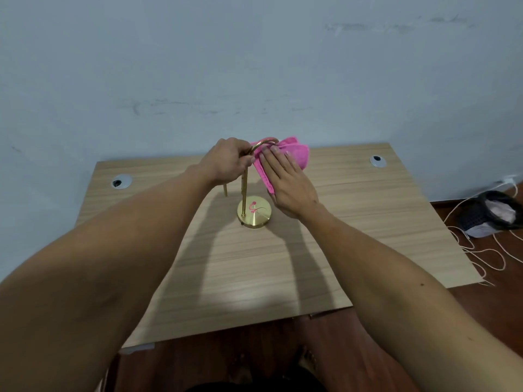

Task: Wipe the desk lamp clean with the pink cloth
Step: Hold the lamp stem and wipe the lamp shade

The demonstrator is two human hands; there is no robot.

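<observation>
A gold desk lamp [254, 215] stands near the middle of the wooden desk [368, 210], with a round brass base, a thin upright stem and a curved top arch. My left hand [230, 161] is closed around the stem just below the arch. The pink cloth [294, 154] is draped over the right side of the arch and hides whatever hangs there. My right hand [288, 183] lies flat with fingers extended, pressing the cloth against the lamp.
Two round cable grommets [121, 181] [378, 161] sit in the desk's far corners. The desk backs onto a pale blue wall. On the dark floor to the right are a black basket [489, 213] and loose white cords [481, 250].
</observation>
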